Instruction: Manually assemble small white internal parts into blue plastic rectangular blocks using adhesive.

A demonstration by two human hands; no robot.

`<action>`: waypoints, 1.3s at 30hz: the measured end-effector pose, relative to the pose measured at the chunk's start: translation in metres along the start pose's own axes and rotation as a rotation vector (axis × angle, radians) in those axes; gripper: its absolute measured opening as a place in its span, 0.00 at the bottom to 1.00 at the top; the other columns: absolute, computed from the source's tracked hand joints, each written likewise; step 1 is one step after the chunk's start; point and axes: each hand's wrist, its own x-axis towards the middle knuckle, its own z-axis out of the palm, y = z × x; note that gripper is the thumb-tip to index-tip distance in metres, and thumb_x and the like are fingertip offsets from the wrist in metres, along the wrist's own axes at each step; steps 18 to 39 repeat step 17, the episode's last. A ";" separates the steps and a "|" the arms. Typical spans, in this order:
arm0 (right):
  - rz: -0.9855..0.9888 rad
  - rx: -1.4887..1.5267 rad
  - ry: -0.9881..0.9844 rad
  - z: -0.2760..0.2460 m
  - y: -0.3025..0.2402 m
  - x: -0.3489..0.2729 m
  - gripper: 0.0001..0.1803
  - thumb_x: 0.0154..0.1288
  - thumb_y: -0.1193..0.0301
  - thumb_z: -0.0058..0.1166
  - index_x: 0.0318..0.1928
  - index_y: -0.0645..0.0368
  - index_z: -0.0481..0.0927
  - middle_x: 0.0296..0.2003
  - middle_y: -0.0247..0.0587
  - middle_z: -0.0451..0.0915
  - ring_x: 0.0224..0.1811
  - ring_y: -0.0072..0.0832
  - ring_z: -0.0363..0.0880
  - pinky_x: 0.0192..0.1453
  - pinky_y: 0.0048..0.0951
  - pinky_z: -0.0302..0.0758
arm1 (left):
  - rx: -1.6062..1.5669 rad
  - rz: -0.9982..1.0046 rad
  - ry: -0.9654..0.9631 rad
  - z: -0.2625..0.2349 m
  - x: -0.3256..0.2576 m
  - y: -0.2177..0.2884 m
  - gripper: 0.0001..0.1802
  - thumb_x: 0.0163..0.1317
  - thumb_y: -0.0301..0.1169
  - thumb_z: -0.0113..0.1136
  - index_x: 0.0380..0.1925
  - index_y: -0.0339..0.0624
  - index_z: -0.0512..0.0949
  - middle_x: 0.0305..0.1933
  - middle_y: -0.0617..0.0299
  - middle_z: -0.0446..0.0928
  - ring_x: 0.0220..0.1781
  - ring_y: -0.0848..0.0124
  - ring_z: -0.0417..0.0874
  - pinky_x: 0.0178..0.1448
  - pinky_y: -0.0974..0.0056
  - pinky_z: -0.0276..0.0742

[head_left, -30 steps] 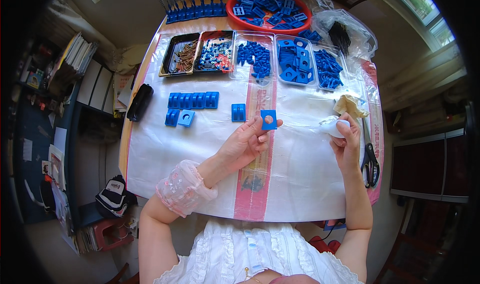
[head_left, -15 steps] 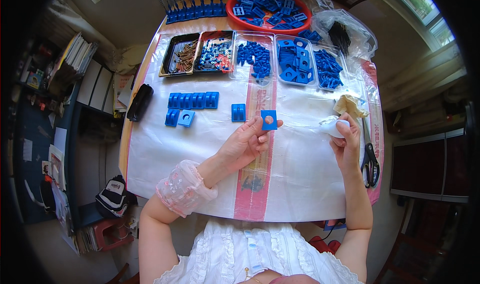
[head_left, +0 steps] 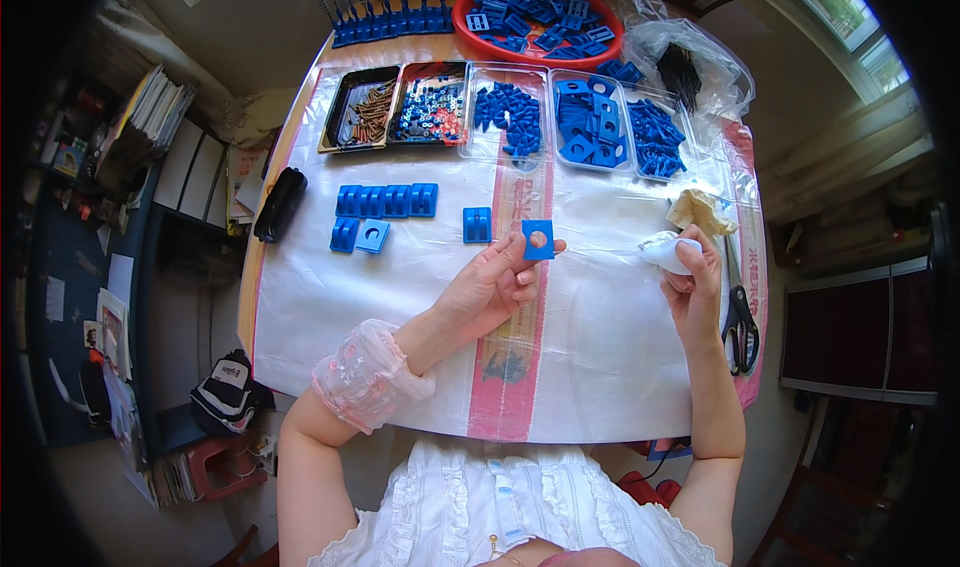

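Between the thumb and fingers of my left hand (head_left: 500, 275), a blue square plate with a round hole (head_left: 537, 240) is held upright above the table. My right hand (head_left: 692, 279) is closed around a small white rounded object (head_left: 684, 257), whose kind I cannot make out. Crumpled white material (head_left: 655, 248) lies against it, and a cream crumpled cloth or tissue (head_left: 700, 210) is just beyond. Left of the plate sits a single blue ridged block (head_left: 477, 224). Farther left are a row of similar blue blocks (head_left: 385, 201), another block (head_left: 344, 234) and a holed plate (head_left: 372, 235).
Along the back stand trays of brown screws (head_left: 371, 113), metal nuts (head_left: 430, 107), small blue parts (head_left: 515, 117), holed plates (head_left: 590, 122) and more blue pieces (head_left: 655, 137). Behind is a red basin (head_left: 458, 29). Black scissors (head_left: 741, 332) lie right; a black case (head_left: 281, 205) lies left.
Both hands stay almost still. The white object in my right hand has tilted or shifted very slightly.
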 end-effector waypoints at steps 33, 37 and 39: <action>0.047 0.003 -0.013 0.012 0.008 -0.008 0.11 0.64 0.68 0.60 0.31 0.51 0.69 0.20 0.21 0.67 0.15 0.06 0.53 0.16 0.13 0.48 | -0.001 -0.033 0.008 0.002 0.001 -0.001 0.18 0.70 0.45 0.56 0.52 0.46 0.76 0.61 0.55 0.73 0.28 0.85 0.60 0.30 0.78 0.65; 0.047 0.003 -0.013 0.012 0.008 -0.008 0.11 0.64 0.68 0.60 0.31 0.51 0.69 0.20 0.21 0.67 0.15 0.06 0.53 0.16 0.13 0.48 | -0.001 -0.033 0.008 0.002 0.001 -0.001 0.18 0.70 0.45 0.56 0.52 0.46 0.76 0.61 0.55 0.73 0.28 0.85 0.60 0.30 0.78 0.65; 0.047 0.003 -0.013 0.012 0.008 -0.008 0.11 0.64 0.68 0.60 0.31 0.51 0.69 0.20 0.21 0.67 0.15 0.06 0.53 0.16 0.13 0.48 | -0.001 -0.033 0.008 0.002 0.001 -0.001 0.18 0.70 0.45 0.56 0.52 0.46 0.76 0.61 0.55 0.73 0.28 0.85 0.60 0.30 0.78 0.65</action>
